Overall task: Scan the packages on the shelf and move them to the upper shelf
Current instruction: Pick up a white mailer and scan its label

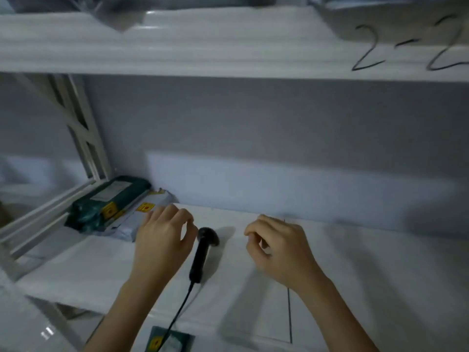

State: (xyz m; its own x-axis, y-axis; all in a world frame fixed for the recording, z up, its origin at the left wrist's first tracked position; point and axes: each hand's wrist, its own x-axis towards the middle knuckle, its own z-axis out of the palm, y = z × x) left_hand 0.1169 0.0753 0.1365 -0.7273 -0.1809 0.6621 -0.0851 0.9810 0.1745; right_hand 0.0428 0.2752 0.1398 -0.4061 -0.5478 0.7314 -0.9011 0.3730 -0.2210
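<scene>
A black handheld scanner (201, 252) lies on the white lower shelf (355, 262), its cable running toward me over the front edge. My left hand (162, 240) hovers just left of the scanner head, fingers loosely curled, holding nothing. My right hand (279, 247) hangs to the scanner's right, fingers also loosely curled and empty. At the shelf's back left lie a dark green package (109, 199) and, beside it, a grey package (137, 219) with yellow stickers. The upper shelf (203, 47) spans the top of the view, marked "2-2" at right.
Dark and grey bags (119, 11) lie on the upper shelf, one hanging over its edge. A white metal upright (83, 133) stands at the left. Another green package (170, 340) shows below the front edge of the lower shelf.
</scene>
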